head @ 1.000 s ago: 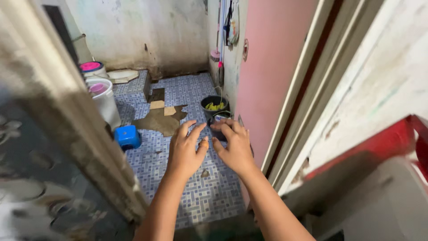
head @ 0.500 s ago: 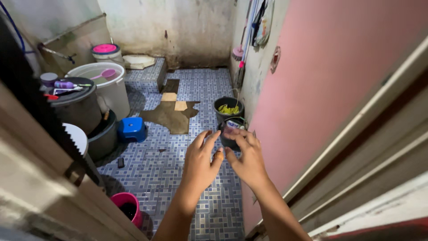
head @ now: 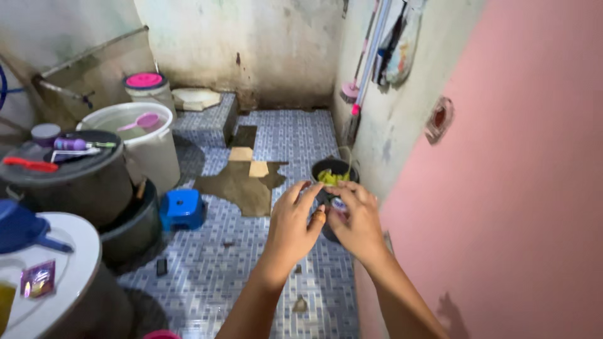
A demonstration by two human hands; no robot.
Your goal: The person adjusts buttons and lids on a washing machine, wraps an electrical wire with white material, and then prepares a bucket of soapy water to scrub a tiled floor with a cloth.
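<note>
My left hand (head: 293,224) and my right hand (head: 357,223) are held out together in front of me over the blue mosaic tile floor (head: 207,276). Between their fingertips is a small round object (head: 338,204), gripped mainly by my right hand; my left thumb and fingers touch it from the left. What the object is stays unclear. Just beyond the hands, by the right wall, a black bucket (head: 335,172) with yellow-green contents stands on the floor.
At left stand a white bucket (head: 151,147) with a pink scoop, a dark drum (head: 69,182) with a lid carrying small items, and a white lid (head: 59,276). A blue low stool (head: 182,209) sits on the tiles. A pink door (head: 521,188) fills the right side.
The view has swung further into the bathroom, past the door frame, so more of the left buckets shows. Both hands stay together on the small object, slightly nearer the black bucket.
</note>
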